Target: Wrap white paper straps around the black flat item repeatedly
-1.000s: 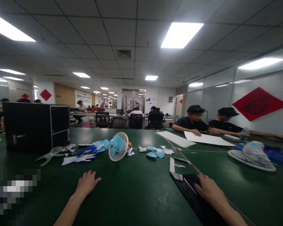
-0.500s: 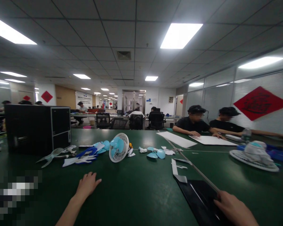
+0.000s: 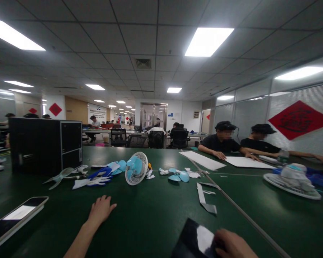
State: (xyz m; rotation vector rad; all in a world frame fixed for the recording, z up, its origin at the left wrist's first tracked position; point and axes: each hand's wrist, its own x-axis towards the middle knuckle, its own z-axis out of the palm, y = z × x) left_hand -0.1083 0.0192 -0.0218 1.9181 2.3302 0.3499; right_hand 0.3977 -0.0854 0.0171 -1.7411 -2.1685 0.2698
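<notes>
- One black sheet (image 3: 188,234): pinched in the right hand (image 3: 233,245), at the table's (image 3: 142,222) near side.
- Seemingly picked up, not yet set down.
- Left hand (image 3: 101,209): palm-down on the table, thumb spread, empty.

Black sheet (image 3: 186,237) and right hand (image 3: 233,244) now farther left, apart from grey strip (image 3: 201,196)

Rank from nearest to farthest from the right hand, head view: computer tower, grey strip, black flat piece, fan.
1. Black flat piece, touching the right hand
2. Grey strip, ahead, slightly left
3. Fan, farther ahead and left
4. Computer tower, far left
</notes>
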